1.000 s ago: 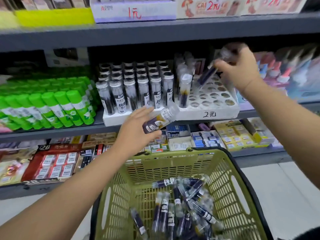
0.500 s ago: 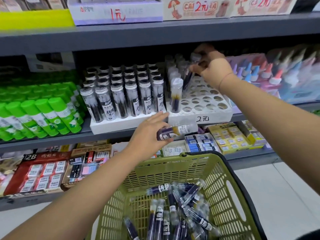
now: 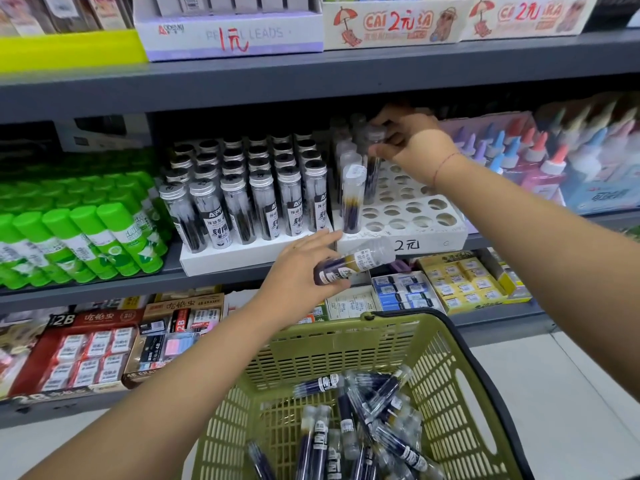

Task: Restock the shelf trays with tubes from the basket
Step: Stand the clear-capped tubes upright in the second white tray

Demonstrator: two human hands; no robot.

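A white tray [image 3: 408,237] with round holes, marked "2元", sits on the middle shelf; several clear tubes stand along its left side. My right hand [image 3: 412,143] grips the cap of a clear tube [image 3: 373,168] that stands upright in a hole at the tray's back left. My left hand [image 3: 301,275] holds another tube [image 3: 353,265] of dark refills lying sideways, just below the tray's front edge. The green basket [image 3: 450,403] below holds several more tubes [image 3: 363,420].
A second white tray [image 3: 221,261] filled with silver-capped tubes stands left of the holed one. Green glue sticks [image 3: 86,237] fill the far left, glue bottles [image 3: 554,161] the right. The upper shelf edge [image 3: 311,74] hangs close above. Boxed erasers line the lower shelf.
My right hand has carried its tube leftward and down from above the tray into a back-left hole. My left hand stays below the tray with its tube tipped flatter.
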